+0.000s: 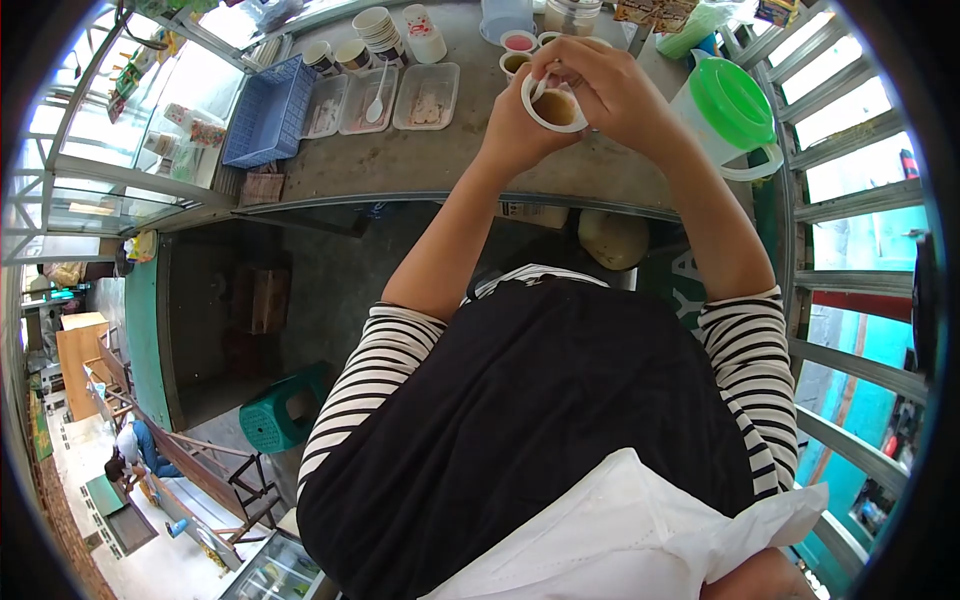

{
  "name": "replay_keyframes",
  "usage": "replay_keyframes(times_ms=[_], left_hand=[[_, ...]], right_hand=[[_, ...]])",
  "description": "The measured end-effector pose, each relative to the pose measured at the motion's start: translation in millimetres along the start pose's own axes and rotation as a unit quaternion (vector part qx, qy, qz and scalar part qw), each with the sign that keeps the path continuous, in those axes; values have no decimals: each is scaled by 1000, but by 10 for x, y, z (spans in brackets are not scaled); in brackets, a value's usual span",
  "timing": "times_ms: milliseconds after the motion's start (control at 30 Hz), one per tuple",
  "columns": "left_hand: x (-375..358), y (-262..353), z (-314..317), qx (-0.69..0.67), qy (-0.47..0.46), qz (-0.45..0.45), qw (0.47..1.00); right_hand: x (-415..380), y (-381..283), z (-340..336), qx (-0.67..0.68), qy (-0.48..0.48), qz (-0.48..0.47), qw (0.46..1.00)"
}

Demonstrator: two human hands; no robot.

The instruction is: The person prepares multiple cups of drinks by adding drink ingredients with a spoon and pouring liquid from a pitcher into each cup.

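Note:
My left hand (512, 132) is wrapped round a small white cup (566, 127) with brown liquid inside. The cup is tipped towards me over the counter. My right hand (615, 92) is above its rim, fingers pinched on a white spoon (541, 86) that dips into the liquid. The fingers hide part of the spoon's handle. Just behind my hands, small cups stand on the counter, one with pink contents (519, 42) and one with yellowish contents (514, 63).
Left on the counter (400, 165) are a blue basket (265, 120), several clear tubs (427, 97), a white spoon (376, 106) and stacked paper cups (376, 32). A green-lidded pitcher (733, 100) stands right, beside slatted bars (850, 130). Below left is a green stool (268, 420); a person (135, 450) is farther off.

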State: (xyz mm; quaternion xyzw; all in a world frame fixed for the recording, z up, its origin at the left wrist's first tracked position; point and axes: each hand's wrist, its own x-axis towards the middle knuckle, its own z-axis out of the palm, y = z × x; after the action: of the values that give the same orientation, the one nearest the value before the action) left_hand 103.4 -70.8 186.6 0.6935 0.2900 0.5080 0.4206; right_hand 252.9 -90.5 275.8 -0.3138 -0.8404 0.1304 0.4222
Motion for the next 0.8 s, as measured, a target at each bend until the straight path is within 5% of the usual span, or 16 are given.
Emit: replay_keyframes(times_ms=[300,367,533,600,700,800], left_hand=[[-50,-19,169,-43,-79,-36,995],[-50,-23,172,-79,-51,-29,995],[-19,-146,101,-81,-29,-38,996],[-3,-246,70,-80,-26,-41,996],[61,-335,17,-58,-15,-29,998],[129,-308,-77,-33,-12,-12,999]], right_hand=[[58,141,-53,-26,-92,55,994],[-9,269,-52,-22,-4,134,991],[-185,233,-113,-90,34,180,979],[-276,200,-59,-34,71,307,949],[-465,273,125,105,126,353,921],[-454,71,237,17,169,355,919]])
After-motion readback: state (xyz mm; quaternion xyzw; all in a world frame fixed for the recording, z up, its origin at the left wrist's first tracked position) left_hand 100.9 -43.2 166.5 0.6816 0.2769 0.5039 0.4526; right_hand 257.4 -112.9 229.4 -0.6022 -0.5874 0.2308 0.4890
